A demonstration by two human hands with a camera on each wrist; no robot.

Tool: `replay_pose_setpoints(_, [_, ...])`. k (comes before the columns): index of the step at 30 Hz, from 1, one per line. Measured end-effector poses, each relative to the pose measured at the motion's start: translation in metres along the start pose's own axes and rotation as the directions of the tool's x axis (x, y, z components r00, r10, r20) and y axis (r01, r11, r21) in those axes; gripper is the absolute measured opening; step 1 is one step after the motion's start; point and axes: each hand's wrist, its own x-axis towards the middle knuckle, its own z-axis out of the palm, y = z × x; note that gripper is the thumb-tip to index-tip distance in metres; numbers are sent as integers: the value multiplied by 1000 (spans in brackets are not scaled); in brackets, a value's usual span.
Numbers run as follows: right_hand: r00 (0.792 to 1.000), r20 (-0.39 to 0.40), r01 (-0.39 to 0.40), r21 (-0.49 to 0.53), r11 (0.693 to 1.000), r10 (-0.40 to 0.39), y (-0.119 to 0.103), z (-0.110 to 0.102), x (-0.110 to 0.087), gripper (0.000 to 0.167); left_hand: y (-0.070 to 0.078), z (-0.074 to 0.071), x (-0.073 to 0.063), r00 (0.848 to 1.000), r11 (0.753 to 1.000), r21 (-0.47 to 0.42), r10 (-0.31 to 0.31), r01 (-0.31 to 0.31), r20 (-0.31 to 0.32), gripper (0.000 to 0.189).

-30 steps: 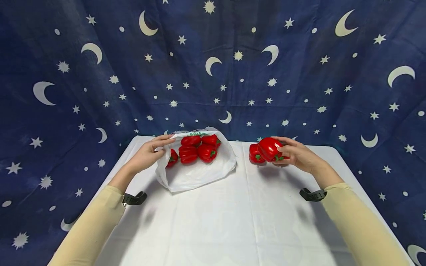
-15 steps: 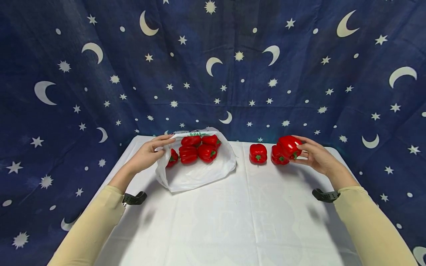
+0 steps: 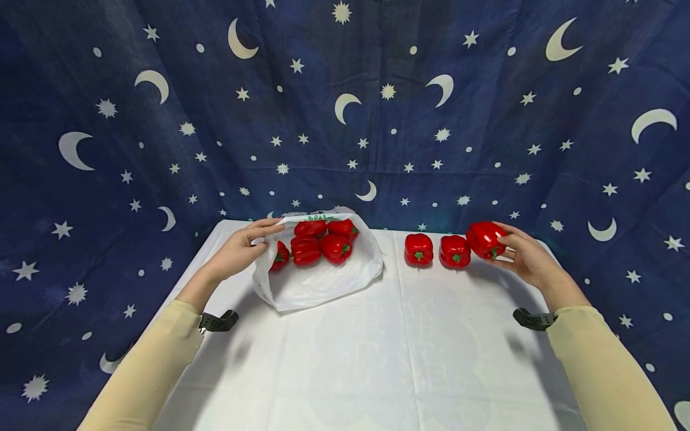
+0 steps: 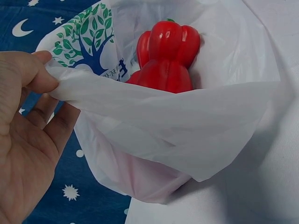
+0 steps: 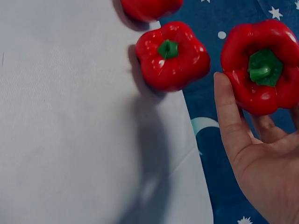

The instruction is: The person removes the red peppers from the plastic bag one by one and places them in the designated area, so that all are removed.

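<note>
My left hand [image 3: 237, 254] pinches the rim of a white plastic bag [image 3: 323, 292], thumb and fingers on its edge; the left wrist view shows the grip closely. Several red bell peppers [image 3: 305, 251] lie inside the bag, partly behind its wall in the left wrist view. At the right, my right hand [image 3: 530, 262] holds a red bell pepper [image 3: 484, 238] with its green stem towards me, thumb and fingers around it. In the right wrist view this held pepper [image 5: 261, 37] appears beside the table edge.
Two more red bell peppers, one on the left [image 3: 418, 249] and one on the right [image 3: 454, 252], stand on the white tablecloth [image 3: 366, 359] between the bag and my right hand. Behind the table hangs a dark blue curtain [image 3: 345, 155] with moons and stars.
My right hand has moved right with its bell pepper, past the second standing pepper, which it partly covered before. The left hand and the bag have stayed in place.
</note>
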Motion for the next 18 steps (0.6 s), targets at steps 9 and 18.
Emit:
replay_pose_setpoints(9, [997, -67, -23, 24, 999, 24, 10, -14, 5, 57, 1, 0, 0, 1000, 1000, 8, -1, 1, -3, 46])
replay_pose_setpoints(18, [983, -172, -65, 8, 998, 66, 25, -21, 11, 66, -1, 0, 0, 1000, 1000, 14, -1, 1, -3, 47])
